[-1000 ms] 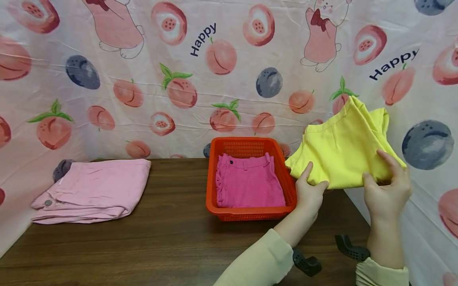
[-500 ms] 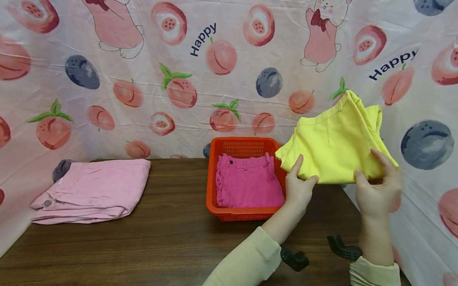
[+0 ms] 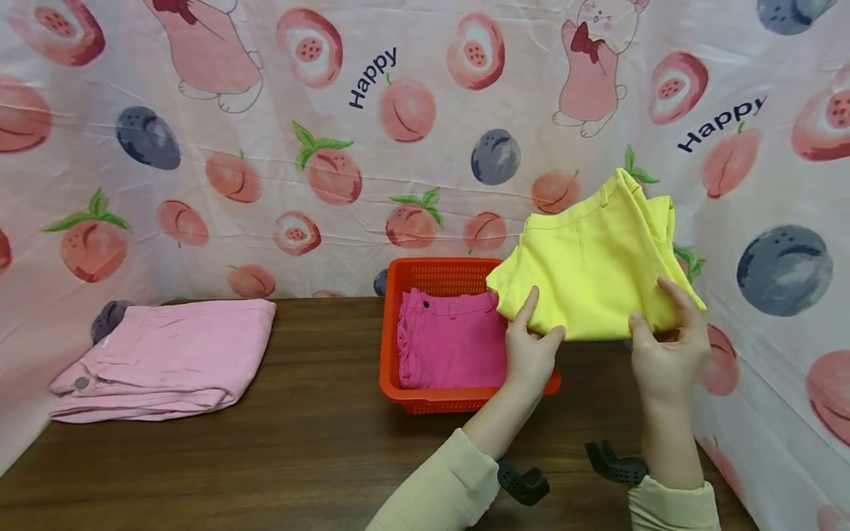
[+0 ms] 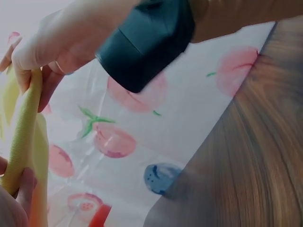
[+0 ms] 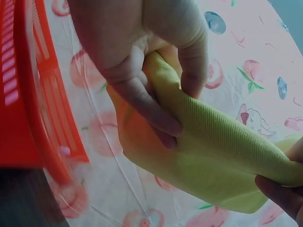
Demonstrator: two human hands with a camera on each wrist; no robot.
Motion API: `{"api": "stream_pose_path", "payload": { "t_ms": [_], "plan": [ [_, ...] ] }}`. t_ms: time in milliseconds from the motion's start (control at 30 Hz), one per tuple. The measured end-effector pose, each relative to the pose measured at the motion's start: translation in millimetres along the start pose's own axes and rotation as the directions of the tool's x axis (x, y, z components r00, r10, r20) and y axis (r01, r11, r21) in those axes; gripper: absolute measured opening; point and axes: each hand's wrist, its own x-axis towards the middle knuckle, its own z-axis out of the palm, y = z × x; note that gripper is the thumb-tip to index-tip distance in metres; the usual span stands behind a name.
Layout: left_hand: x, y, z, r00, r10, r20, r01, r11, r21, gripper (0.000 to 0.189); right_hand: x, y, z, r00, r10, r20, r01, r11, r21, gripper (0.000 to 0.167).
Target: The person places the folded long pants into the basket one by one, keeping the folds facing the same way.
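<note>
Folded yellow pants [image 3: 584,273], with a waistband and belt loop showing, hang in the air between both hands. My left hand [image 3: 533,358] pinches their lower left edge, thumb and fingers on the cloth. At the lower right edge, my right hand [image 3: 669,361] grips them the same way. Both wrist views show fingers wrapped over the thick folded edge of the pants [image 5: 213,132]. Behind and left of them stands a red basket [image 3: 390,346], its right part hidden by the pants and left hand. Folded magenta pants [image 3: 454,343] lie inside it.
Folded light pink pants [image 3: 179,354] with a metal button lie on the left of the brown wooden table [image 3: 265,472]. A fruit-printed cloth [image 3: 425,177] hangs as a wall at the back and both sides.
Both hands have carried the yellow pants leftward and slightly up, so they now overlap the basket's right side. The basket and the other folded pants stay in place.
</note>
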Motion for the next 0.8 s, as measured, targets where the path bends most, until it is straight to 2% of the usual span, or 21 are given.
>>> {"api": "stream_pose_path", "payload": {
  "t_ms": [267,500,800],
  "plan": [
    [4.3,4.6,-20.8,0.998,0.052,0.023,-0.052,0.998,0.022,0.069,-6.0,5,17,1.0,0.012,0.011,-0.012,0.997,0.08,0.052],
    [5.1,9.9,-33.5,0.997,0.076,0.02,-0.076,0.997,-0.011,0.068,-11.4,3,27,0.997,-0.073,0.013,0.071,0.991,0.114,0.051],
    [3.9,14.1,-51.3,0.995,0.096,-0.017,-0.096,0.995,-0.002,0.068,-20.5,-3,42,0.999,-0.02,0.03,0.015,0.987,0.162,0.052]
  ]
}}
